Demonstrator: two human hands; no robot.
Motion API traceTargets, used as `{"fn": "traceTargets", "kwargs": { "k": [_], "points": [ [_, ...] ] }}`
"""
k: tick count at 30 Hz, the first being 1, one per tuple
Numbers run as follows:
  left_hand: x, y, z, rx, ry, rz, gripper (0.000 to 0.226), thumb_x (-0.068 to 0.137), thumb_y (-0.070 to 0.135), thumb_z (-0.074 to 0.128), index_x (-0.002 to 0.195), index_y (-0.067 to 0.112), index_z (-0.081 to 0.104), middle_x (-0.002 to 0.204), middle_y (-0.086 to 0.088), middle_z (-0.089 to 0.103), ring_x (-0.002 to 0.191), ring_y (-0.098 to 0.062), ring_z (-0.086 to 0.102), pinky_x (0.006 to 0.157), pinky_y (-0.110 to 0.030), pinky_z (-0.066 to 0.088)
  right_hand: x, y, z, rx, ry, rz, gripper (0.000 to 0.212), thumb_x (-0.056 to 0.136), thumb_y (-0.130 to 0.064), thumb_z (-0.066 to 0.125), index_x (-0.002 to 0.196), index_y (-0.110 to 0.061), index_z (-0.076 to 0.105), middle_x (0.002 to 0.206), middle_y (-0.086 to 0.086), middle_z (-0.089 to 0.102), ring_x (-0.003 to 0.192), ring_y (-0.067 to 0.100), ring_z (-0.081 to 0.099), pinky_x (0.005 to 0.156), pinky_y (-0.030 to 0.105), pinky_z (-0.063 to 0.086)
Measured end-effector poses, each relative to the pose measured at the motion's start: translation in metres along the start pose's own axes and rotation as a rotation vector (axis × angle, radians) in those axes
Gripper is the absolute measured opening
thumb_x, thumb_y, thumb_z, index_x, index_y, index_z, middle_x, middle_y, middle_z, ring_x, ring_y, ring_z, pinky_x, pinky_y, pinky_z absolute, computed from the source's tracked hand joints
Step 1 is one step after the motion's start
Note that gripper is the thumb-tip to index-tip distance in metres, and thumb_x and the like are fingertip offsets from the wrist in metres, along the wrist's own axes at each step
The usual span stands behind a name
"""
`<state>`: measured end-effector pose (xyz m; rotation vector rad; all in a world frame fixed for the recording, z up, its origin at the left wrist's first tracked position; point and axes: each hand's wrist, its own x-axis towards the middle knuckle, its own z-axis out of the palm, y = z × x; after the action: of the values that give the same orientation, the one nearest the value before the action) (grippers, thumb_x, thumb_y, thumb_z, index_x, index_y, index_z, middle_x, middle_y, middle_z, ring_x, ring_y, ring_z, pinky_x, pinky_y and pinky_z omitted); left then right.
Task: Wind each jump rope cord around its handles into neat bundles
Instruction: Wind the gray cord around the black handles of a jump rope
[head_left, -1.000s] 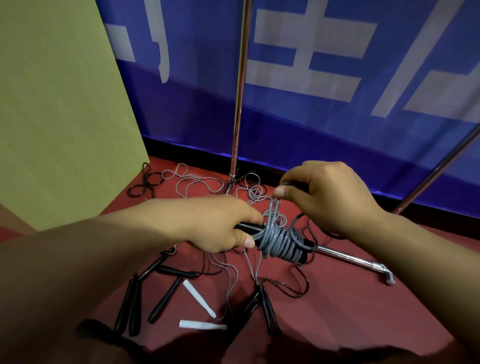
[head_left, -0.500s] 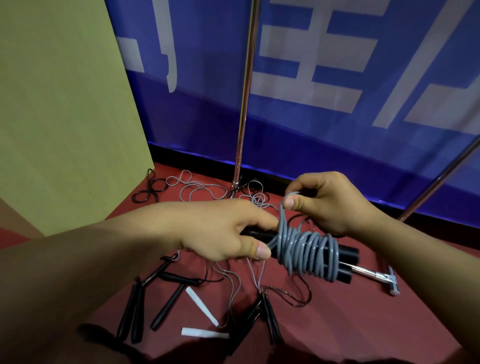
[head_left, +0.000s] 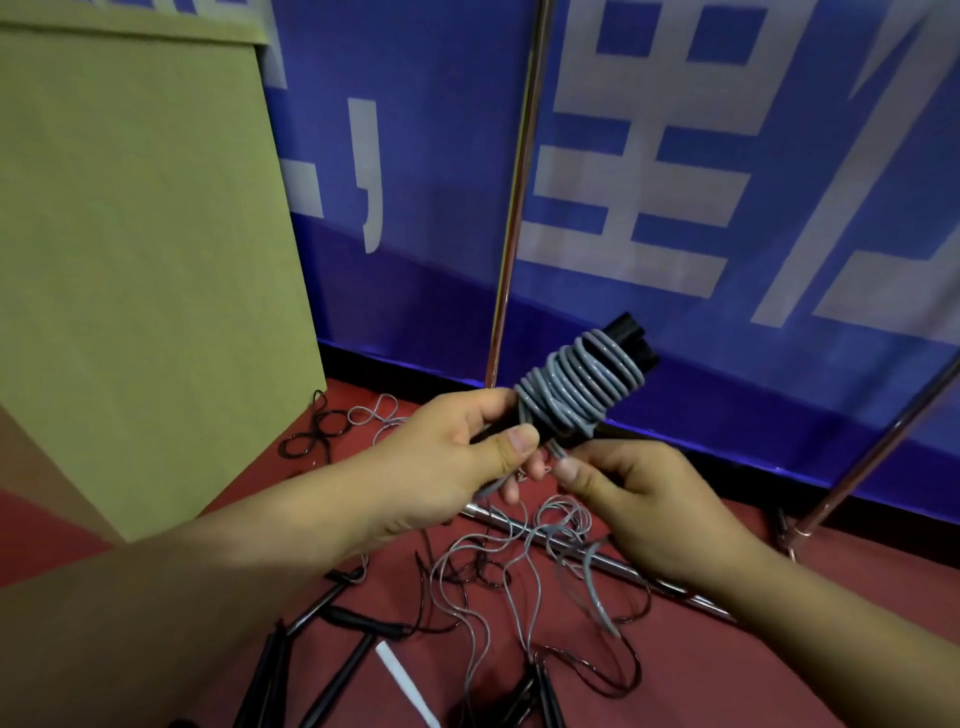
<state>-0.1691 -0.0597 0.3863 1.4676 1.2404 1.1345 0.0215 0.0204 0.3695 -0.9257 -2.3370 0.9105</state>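
Left hand (head_left: 457, 457) grips handles (head_left: 628, 338) tilted up | right hand (head_left: 639, 499) pinches cord (head_left: 582, 389)

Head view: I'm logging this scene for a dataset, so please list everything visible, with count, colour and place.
Wound bundle: one, grey cord coiled round black handles, held up at centre.
Loose grey cord: count unclear, tangled on the floor below the hands.
Black ropes with handles: several, on the floor, lower left and centre.
Thin black cord: one looped tangle, floor by the board.
White strip: one, floor, bottom centre.
Metal poles: upright at centre, slanted at right, one lying on the floor.
Banner: blue with white characters, behind.
Board: yellow-green, left.
Floor: red.
Left hand: grips the bundle's lower end.
Right hand: pinches the cord's tail.
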Motion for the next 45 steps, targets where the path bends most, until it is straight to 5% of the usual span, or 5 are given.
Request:
{"fn": "traceTargets", "kwargs": {
  "k": [5, 14, 22, 32, 45],
  "points": [
    [0.001, -0.001, -0.004, 0.115, 0.028, -0.095, 0.014, 0.105, 0.023, 0.047, 0.098, 0.025, 0.059, 0.077, 0.009, 0.064, 0.064, -0.012, 0.058, 0.07, -0.037, 0.044, -0.008, -0.007, 0.003, -0.044, 0.072, -0.024, 0.04, 0.093, -0.044, 0.057, 0.066, -0.015, 0.059, 0.053, -0.007, 0.044, 0.051, 0.004, 0.04, 0.051, 0.022, 0.034],
    [0.005, -0.005, -0.005, 0.292, 0.079, -0.15, 0.016, 0.103, 0.03, 0.049, 0.099, 0.02, 0.06, 0.076, 0.002, 0.066, 0.061, -0.011, 0.059, 0.066, -0.035, 0.048, -0.008, -0.013, -0.002, -0.044, 0.152, 0.028, 0.035, 0.092, -0.047, 0.056, 0.072, -0.02, 0.067, 0.06, -0.002, 0.062, 0.055, 0.01, 0.053, 0.058, 0.027, 0.044],
    [0.011, -0.012, 0.001, 0.364, 0.205, -0.134, 0.021, 0.102, 0.028, 0.052, 0.081, 0.026, 0.057, 0.07, 0.006, 0.064, 0.054, -0.007, 0.056, 0.06, -0.033, 0.05, -0.013, -0.023, 0.003, -0.139, -0.003, 0.044, 0.038, 0.097, -0.039, 0.055, 0.073, -0.01, 0.059, 0.057, 0.0, 0.047, 0.053, 0.007, 0.041, 0.051, 0.023, 0.032],
    [0.017, -0.018, 0.004, 0.593, 0.245, -0.158, 0.018, 0.097, 0.035, 0.059, 0.083, 0.024, 0.063, 0.072, 0.003, 0.067, 0.059, -0.011, 0.057, 0.059, -0.029, 0.045, -0.018, -0.033, 0.011, -0.062, -0.089, 0.215, 0.038, 0.098, -0.036, 0.053, 0.067, -0.016, 0.044, 0.055, -0.006, 0.039, 0.049, 0.006, 0.033, 0.051, 0.024, 0.03],
    [0.023, -0.033, -0.018, 0.842, 0.302, -0.279, 0.021, 0.093, 0.042, 0.064, 0.104, 0.024, 0.067, 0.088, 0.002, 0.068, 0.084, -0.019, 0.064, 0.076, -0.034, 0.052, -0.024, -0.027, 0.015, 0.088, -0.211, 0.344, 0.005, 0.093, -0.024, 0.062, 0.09, -0.02, 0.061, 0.066, -0.007, 0.056, 0.047, 0.001, 0.042, 0.05, 0.02, 0.036]
  ]
}}
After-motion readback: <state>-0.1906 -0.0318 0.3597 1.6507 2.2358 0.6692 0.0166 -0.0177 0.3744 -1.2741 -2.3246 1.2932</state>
